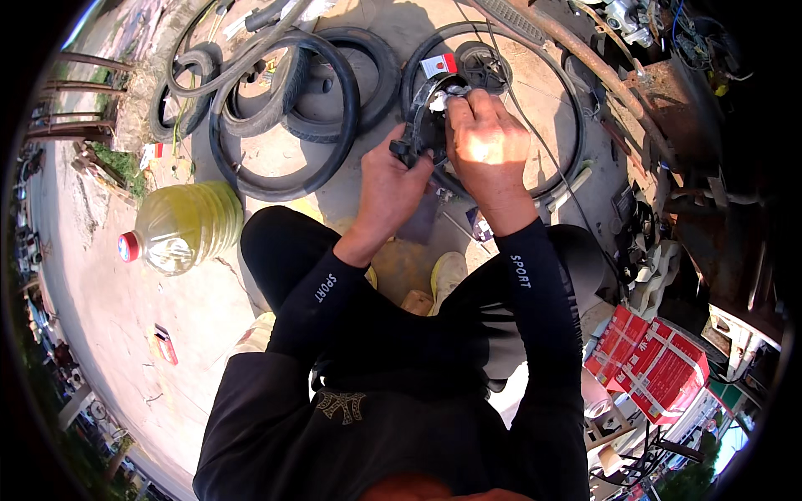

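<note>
My left hand (pixel 391 179) is closed around the near left side of a dark, round, hollow part (pixel 428 125), with a short black stub (pixel 404 151) sticking out by the thumb. My right hand (pixel 491 142) has its fingers curled at the part's upper right rim. A crumpled whitish cloth or tissue (pixel 439 99) shows at those fingertips, against the inside of the rim. The fingers cover much of it. Both hands are above the ground, in front of my bent knees. I cannot tell exactly what the round part is.
Several black tyres (pixel 338 154) lie at the far left. A large tyre (pixel 576 125) rests beyond my hands, with a small red-and-white box (pixel 439 65). To the left is a bottle of yellowish liquid (pixel 188 225). Rusty metal (pixel 618 79) and a red carton (pixel 664 367) are at right.
</note>
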{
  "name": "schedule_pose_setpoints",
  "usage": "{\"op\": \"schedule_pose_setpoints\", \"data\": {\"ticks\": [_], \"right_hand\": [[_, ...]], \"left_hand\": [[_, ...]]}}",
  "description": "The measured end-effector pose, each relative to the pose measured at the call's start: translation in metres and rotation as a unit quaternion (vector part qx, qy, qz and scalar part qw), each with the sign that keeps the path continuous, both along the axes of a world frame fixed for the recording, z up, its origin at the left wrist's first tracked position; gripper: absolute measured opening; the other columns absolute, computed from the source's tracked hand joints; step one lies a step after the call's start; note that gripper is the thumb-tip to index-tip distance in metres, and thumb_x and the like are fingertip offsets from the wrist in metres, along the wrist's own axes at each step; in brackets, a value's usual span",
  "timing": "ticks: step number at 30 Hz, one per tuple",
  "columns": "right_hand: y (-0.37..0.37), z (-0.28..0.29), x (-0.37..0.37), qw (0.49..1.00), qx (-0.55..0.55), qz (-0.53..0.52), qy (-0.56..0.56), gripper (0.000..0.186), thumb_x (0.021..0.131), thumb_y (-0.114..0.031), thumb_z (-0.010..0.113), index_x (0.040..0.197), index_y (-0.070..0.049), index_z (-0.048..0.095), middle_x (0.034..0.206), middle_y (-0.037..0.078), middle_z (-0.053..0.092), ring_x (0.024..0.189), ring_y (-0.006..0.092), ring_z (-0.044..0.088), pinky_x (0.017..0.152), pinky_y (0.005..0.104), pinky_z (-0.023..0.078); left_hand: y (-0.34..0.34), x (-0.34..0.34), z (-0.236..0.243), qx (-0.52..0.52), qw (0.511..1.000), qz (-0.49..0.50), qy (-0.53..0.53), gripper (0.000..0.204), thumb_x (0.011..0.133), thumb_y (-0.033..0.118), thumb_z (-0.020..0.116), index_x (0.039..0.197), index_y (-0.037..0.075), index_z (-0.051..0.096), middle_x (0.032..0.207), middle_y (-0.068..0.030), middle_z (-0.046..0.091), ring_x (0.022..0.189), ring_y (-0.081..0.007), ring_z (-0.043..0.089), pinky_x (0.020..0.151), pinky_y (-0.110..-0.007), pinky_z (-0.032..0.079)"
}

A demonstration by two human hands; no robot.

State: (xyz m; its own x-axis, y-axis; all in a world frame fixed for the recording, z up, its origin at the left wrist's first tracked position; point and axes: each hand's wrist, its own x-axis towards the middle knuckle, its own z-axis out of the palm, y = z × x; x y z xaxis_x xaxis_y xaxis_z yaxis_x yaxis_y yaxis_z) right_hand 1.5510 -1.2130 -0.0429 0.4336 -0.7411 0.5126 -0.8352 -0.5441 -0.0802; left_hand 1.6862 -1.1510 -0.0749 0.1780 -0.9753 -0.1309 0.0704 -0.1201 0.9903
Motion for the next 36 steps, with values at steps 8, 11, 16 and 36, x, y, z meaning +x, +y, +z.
{"op": "schedule_pose_setpoints", "data": {"ticks": [8, 11, 16, 36], "right_hand": [[0.001, -0.01, 0.01, 0.987, -0.039, -0.034, -0.154, 0.019, 0.076, -0.013, 0.068, 0.095, -0.008, 0.069, 0.084, 0.005, 0.064, 0.072, 0.0216, 0.069, 0.056, 0.0348, 0.054], [-0.006, -0.014, 0.013, 0.999, -0.043, -0.008, -0.029, 0.018, 0.075, -0.01, 0.068, 0.093, -0.007, 0.069, 0.088, 0.007, 0.062, 0.068, 0.0247, 0.068, 0.056, 0.0353, 0.056], [-0.004, -0.029, 0.009, 0.992, -0.02, 0.02, -0.126, 0.014, 0.082, -0.006, 0.074, 0.096, -0.007, 0.072, 0.091, 0.008, 0.064, 0.067, 0.0272, 0.068, 0.058, 0.0362, 0.054], [0.023, -0.012, 0.024, 0.972, 0.025, -0.093, -0.216, 0.017, 0.085, -0.004, 0.072, 0.102, -0.005, 0.072, 0.089, 0.011, 0.067, 0.066, 0.0331, 0.067, 0.06, 0.0405, 0.055]], "left_hand": [[0.004, -0.002, -0.006, -0.026, 0.999, 0.011, -0.034, 0.022, 0.087, 0.001, 0.064, 0.109, -0.002, 0.066, 0.066, -0.0054, 0.065, 0.056, -0.0106, 0.064, 0.052, -0.029, 0.049], [0.002, 0.001, -0.008, 0.006, 1.0, 0.017, 0.01, 0.023, 0.087, 0.002, 0.065, 0.109, -0.002, 0.066, 0.064, -0.0056, 0.064, 0.054, -0.0108, 0.063, 0.053, -0.029, 0.049], [0.006, 0.007, -0.015, -0.003, 0.999, 0.007, -0.049, 0.025, 0.087, 0.003, 0.066, 0.112, -0.001, 0.066, 0.06, -0.0043, 0.062, 0.053, -0.0107, 0.062, 0.053, -0.03, 0.049], [0.0, -0.001, -0.005, -0.13, 0.981, 0.019, -0.143, 0.033, 0.086, 0.0, 0.065, 0.118, 0.0, 0.067, 0.072, -0.0108, 0.068, 0.061, -0.0105, 0.065, 0.057, -0.03, 0.051]]}}
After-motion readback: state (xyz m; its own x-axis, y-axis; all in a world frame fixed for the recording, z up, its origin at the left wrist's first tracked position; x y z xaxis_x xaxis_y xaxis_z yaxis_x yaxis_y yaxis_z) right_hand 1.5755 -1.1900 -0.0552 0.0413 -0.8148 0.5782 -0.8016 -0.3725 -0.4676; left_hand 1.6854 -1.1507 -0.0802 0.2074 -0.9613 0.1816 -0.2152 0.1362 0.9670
